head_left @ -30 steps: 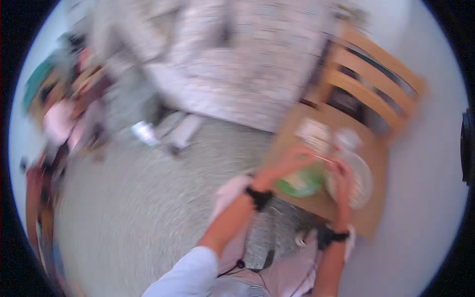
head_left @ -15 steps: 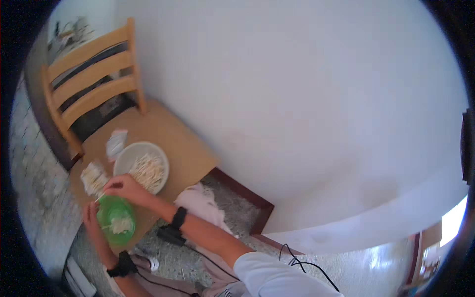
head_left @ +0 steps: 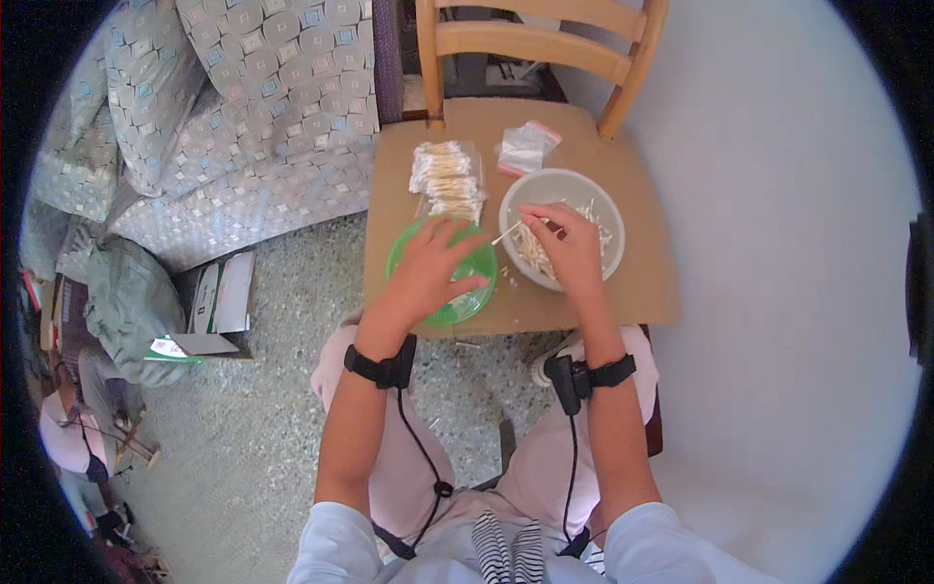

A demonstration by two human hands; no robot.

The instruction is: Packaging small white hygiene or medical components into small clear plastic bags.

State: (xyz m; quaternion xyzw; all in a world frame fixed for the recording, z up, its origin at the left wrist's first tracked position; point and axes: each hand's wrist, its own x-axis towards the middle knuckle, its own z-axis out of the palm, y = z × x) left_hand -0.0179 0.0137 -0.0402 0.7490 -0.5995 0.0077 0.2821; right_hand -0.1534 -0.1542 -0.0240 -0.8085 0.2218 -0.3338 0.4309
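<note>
Between its fingertips my right hand [head_left: 572,251] pinches a cotton swab [head_left: 505,235], which points left past the edge of a white bowl [head_left: 617,226]. Loose cotton swabs [head_left: 533,255] fill part of that bowl, below the hand. My left hand [head_left: 428,268] is over a green bowl [head_left: 484,304] with its fingers spread, and I see nothing in it. The hand covers much of the green bowl's inside. Behind that bowl, bundles of cotton swabs [head_left: 449,177] lie in clear plastic. Farther back is a clear zip bag [head_left: 525,149] with a reddish edge.
Both bowls stand on the brown seat of a wooden chair [head_left: 642,287] in front of my knees. A white wall [head_left: 778,243] is close on the right. At the left are a patterned sofa [head_left: 263,185], an opened carton [head_left: 222,302] and a grey-green bag [head_left: 131,302].
The view has swung left, bringing the chair to the middle. My right hand, earlier beside my left at the green bowl, is now at the white bowl. My left hand has spread over the green one.
</note>
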